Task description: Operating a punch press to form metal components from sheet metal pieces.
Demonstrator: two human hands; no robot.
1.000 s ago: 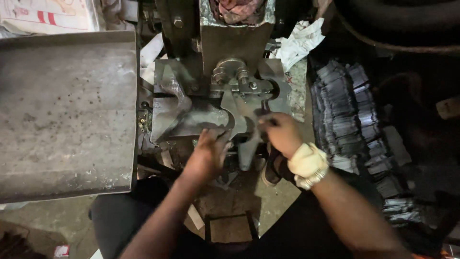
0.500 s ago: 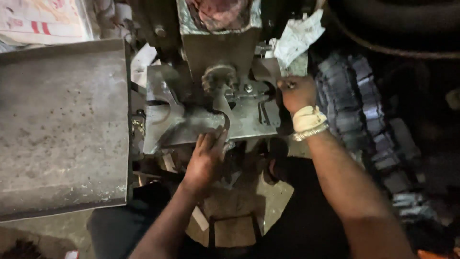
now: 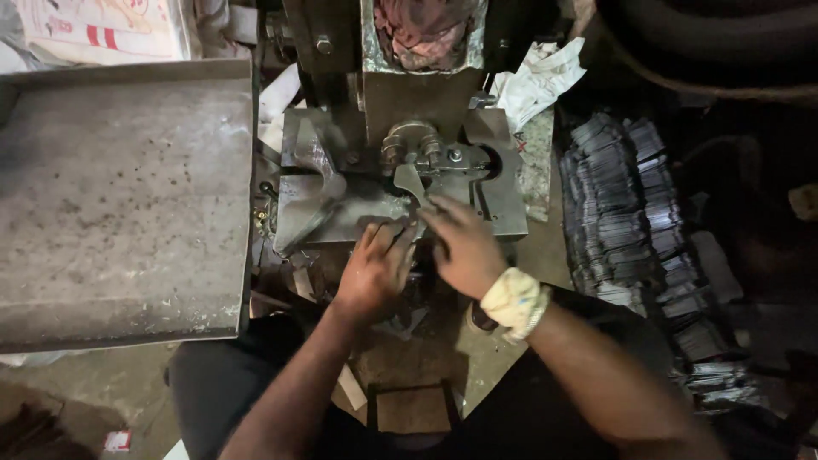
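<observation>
A metal press machine [image 3: 400, 94] stands in front of me, with a grey die plate [image 3: 494, 200] at its base. My left hand [image 3: 375, 268] rests at the plate's front edge, fingers curled on a thin flat metal piece [image 3: 375, 209] lying on the plate. My right hand [image 3: 460, 247], with a pale cloth wrap on the wrist, sits just right of the left one, its fingers reaching onto the plate near the die's centre. Whether the right fingers pinch anything is hidden.
A large worn metal tray [image 3: 119, 196] fills the left side. Rows of stacked dark metal blanks [image 3: 630, 221] lie to the right. Crumpled white paper [image 3: 537, 81] sits behind the plate, and a reddish rag [image 3: 426, 30] hangs on the press top.
My right hand came back from the plate's upper right corner to the front centre, beside my left hand. The left hand stayed at the front edge.
</observation>
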